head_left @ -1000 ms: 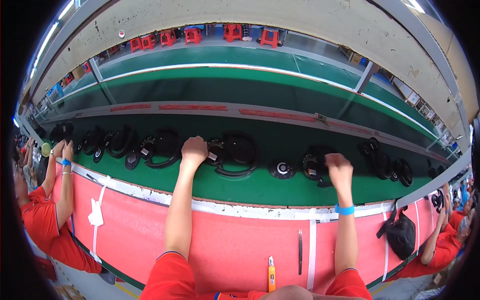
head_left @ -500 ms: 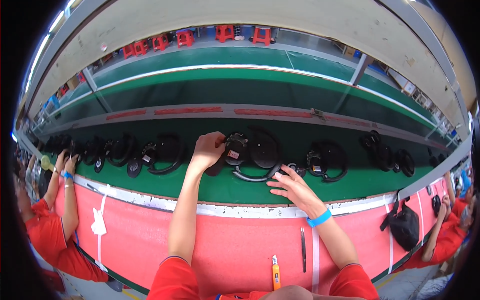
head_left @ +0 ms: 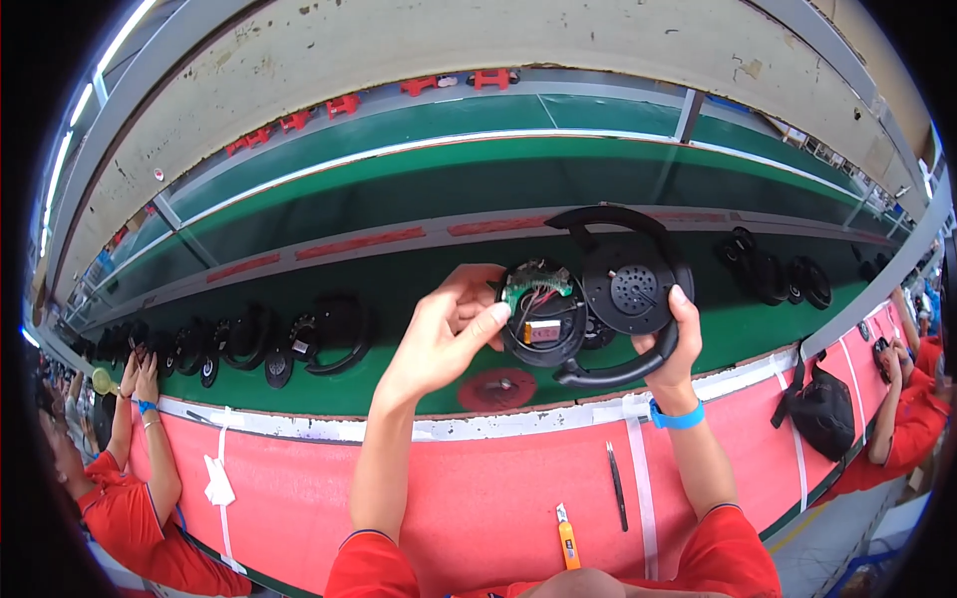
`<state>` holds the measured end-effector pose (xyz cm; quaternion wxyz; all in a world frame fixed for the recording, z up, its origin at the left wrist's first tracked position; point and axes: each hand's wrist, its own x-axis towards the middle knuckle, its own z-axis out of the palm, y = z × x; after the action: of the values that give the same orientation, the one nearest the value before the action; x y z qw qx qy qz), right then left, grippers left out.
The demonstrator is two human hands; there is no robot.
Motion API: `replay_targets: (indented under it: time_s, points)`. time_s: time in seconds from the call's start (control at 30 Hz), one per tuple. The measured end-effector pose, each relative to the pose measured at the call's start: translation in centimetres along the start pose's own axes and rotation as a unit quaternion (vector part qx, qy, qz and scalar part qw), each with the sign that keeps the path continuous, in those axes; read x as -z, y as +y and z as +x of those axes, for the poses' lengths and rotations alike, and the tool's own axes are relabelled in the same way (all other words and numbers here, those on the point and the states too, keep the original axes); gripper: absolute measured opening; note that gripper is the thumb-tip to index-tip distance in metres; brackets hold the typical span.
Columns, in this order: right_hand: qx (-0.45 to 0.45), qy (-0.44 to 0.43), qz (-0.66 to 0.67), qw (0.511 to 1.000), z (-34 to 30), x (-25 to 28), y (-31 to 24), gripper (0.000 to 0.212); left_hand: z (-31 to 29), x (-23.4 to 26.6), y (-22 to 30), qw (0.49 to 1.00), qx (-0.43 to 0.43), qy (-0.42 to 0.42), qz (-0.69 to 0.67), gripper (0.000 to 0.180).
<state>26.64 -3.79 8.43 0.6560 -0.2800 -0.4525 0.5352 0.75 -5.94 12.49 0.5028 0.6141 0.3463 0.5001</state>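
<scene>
Apparently, the black plastic headphone (head_left: 604, 284) is lifted above the smooth green belt (head_left: 329, 394) and turned so that the green circuit board (head_left: 533, 287) inside its round uncovered cup (head_left: 543, 349) faces the person. The left hand (head_left: 439, 334) pinches this cup's left rim between thumb and fingers, while the right hand (head_left: 678, 344) is clamped around the curved black headband (head_left: 613, 375), probably to steady the hinged weight; both forearms reach forward, the left wrist turned inward.
</scene>
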Motion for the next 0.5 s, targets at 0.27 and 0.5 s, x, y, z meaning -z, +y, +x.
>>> replay_targets:
  time_s: [0.27, 0.5]
  points:
    - [0.054, -0.023, -0.053, 0.997, -1.1, -0.7, -2.2, 0.035, -1.3, -1.5, 2.1, 0.996, -0.027, -0.043, 0.077, 0.033]
    - [0.041, -0.011, -0.051, 0.998, -1.0, -0.6, -2.4, 0.034, -1.4, -1.9, 2.7, 0.996, -0.009, -0.044, 0.079, 0.032]
